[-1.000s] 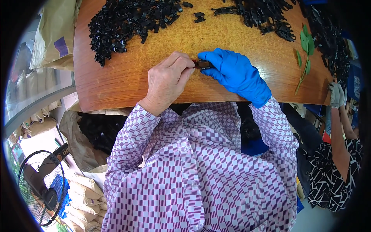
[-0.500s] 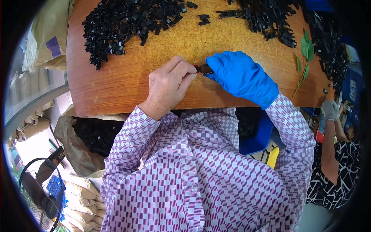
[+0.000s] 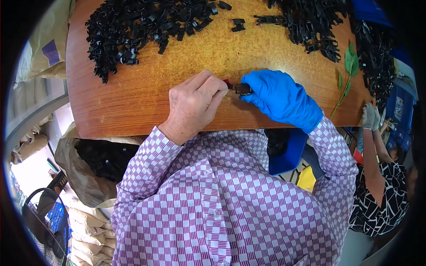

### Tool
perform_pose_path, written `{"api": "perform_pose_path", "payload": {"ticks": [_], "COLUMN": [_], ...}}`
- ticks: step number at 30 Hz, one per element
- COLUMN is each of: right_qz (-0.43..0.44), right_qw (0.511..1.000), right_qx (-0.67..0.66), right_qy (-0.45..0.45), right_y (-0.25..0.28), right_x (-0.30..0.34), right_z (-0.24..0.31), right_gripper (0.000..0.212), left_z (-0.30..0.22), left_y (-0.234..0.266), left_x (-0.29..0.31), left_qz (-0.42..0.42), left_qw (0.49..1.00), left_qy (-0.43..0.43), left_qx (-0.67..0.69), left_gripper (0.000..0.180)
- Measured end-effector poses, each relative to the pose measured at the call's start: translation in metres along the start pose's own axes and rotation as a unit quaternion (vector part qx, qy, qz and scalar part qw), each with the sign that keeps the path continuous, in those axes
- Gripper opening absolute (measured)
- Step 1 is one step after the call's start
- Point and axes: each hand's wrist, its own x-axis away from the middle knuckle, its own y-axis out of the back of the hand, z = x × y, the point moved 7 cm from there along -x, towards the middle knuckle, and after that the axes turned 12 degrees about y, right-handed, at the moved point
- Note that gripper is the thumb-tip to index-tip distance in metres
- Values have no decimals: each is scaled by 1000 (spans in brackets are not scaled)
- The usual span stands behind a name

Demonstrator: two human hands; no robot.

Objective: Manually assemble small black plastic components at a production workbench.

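Over the near part of the wooden table, my two hands face each other. My bare left hand is closed in a pinch on a small dark piece with a red part; most of it is hidden by my fingers. In a blue glove, my right hand is closed around a small black plastic part, whose end sticks out toward the left hand. A narrow gap seems to lie between the two pieces. Beyond them are a heap of short black plastic parts and a heap of longer black clips.
Two loose black pieces lie between the heaps. A leafy green sprig rests at the right. Below the table edge are a sack of black parts and a blue bin. At far right another person's gloved hands work.
My hands have drawn slightly apart, and the red-and-black piece now sits a little off the black part. The view has shifted slightly. The other person's hands have moved left.
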Motion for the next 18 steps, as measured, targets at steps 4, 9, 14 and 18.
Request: {"api": "perform_pose_path", "payload": {"ticks": [4, 9, 14, 18], "right_qz": [-38, -11, -5, 19], "right_qw": [999, 999, 998, 970], "right_qx": [20, 26, 59, 241], "right_qy": [-3, -29, -29, 23], "right_y": [3, -2, -2, 9], "right_x": [1, -4, -10, -17], "right_z": [5, 1, 0, 16], "right_gripper": [34, 32, 27, 20], "left_z": [-1, 0, 1, -4], "left_y": [-1, -2, 4, 8], "left_x": [0, -2, -7, -7], "left_qz": [0, 5, 3, 1], "left_qw": [1000, 1000, 1000, 998], "left_qy": [-2, 5, 17, -42], "left_qx": [-1, -8, -2, -41], "left_gripper": [13, 13, 12, 11]}}
